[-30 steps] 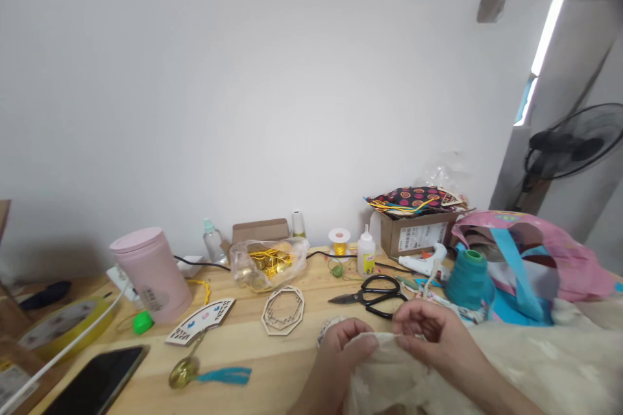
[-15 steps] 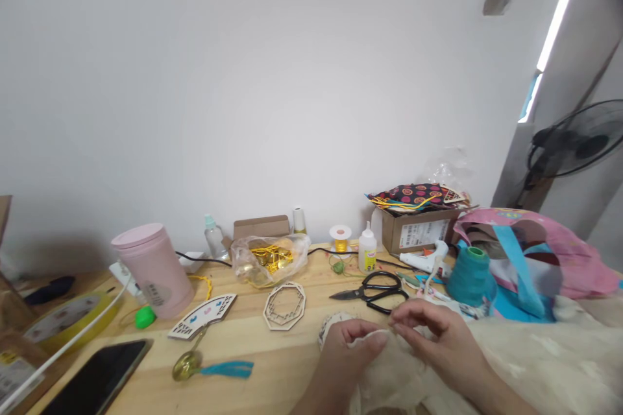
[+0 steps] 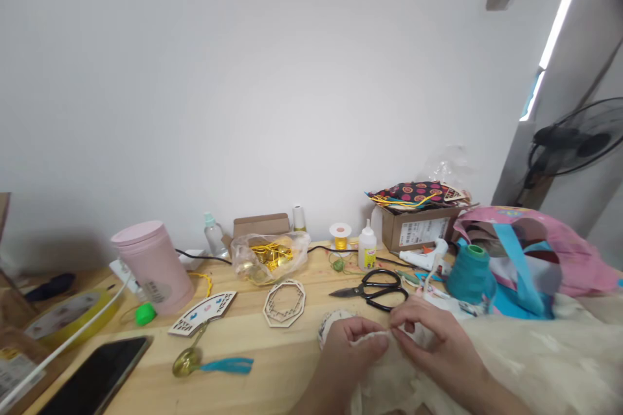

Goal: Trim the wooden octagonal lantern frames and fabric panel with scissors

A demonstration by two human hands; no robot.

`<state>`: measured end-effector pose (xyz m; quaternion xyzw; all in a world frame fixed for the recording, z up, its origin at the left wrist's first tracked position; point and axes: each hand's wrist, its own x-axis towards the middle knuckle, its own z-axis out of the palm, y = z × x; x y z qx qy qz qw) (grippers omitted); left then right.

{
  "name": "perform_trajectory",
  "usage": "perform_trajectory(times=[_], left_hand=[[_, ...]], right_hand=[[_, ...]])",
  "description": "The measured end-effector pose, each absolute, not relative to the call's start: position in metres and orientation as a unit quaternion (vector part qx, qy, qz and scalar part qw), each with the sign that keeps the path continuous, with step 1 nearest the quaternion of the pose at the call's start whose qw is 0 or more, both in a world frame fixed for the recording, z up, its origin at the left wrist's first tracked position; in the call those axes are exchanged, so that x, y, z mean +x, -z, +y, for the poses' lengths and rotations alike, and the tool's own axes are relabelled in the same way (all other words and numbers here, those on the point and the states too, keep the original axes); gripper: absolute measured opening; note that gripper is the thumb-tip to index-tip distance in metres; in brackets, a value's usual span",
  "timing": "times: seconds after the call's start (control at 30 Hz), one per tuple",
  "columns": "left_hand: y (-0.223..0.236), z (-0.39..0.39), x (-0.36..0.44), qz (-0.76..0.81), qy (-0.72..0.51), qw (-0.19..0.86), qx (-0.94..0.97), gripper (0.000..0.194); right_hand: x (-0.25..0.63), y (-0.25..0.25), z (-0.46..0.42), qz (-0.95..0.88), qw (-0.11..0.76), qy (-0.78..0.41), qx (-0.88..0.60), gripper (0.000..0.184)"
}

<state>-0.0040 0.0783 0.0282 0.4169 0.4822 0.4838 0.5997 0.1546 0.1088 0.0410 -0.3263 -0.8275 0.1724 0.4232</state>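
Note:
My left hand [image 3: 348, 353] is closed, thumb and forefinger pinching the edge of a thin cream cloth [image 3: 396, 379]. Close beside it, my right hand [image 3: 438, 343] is also closed, its fingertips pressed together near the same edge; whatever they pinch is too small to make out. The cloth hangs below both hands and spreads right across the table. Partly hidden behind my left hand is a round white piece with dark markings [image 3: 331, 321]. Black-handled scissors [image 3: 372, 288] lie just beyond my hands, blades pointing left.
A teal thread cone [image 3: 470, 275], glue gun [image 3: 426, 256] and glue bottle [image 3: 367, 246] stand behind my hands. An octagonal wooden frame [image 3: 285, 303], brass bell [image 3: 187, 361], phone [image 3: 97, 376] and pink tumbler [image 3: 156, 269] lie leftward. A cardboard box [image 3: 413, 230] stands against the wall.
My right hand's fingers have shifted slightly at the cloth's edge. My left hand keeps its pinch in nearly the same spot.

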Motion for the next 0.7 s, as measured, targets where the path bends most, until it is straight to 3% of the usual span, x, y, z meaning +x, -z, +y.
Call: perform_trajectory(times=[0.1,0.2,0.33,0.53,0.7], left_hand=[[-0.025,0.078,-0.003,0.487,-0.479,0.616,0.393,0.033],[-0.023,0.078,-0.001,0.486,-0.468,0.632,0.381,0.036],[-0.023,0.077,0.001,0.504,-0.461,0.624,0.38,0.039],[-0.021,0.075,-0.007,0.527,-0.478,0.6,0.366,0.035],[-0.015,0.078,-0.01,0.502,-0.47,0.629,0.363,0.037]], right_hand=[[0.159,-0.04,0.122,-0.797,0.421,-0.172,-0.396,0.01],[0.161,-0.041,0.14,-0.839,0.307,-0.111,-0.436,0.016],[0.149,-0.047,0.159,-0.887,0.177,-0.045,-0.423,0.041],[0.133,-0.057,0.174,-0.917,0.109,-0.017,-0.384,0.039],[0.143,-0.068,0.171,-0.916,0.12,0.0,-0.384,0.04]])
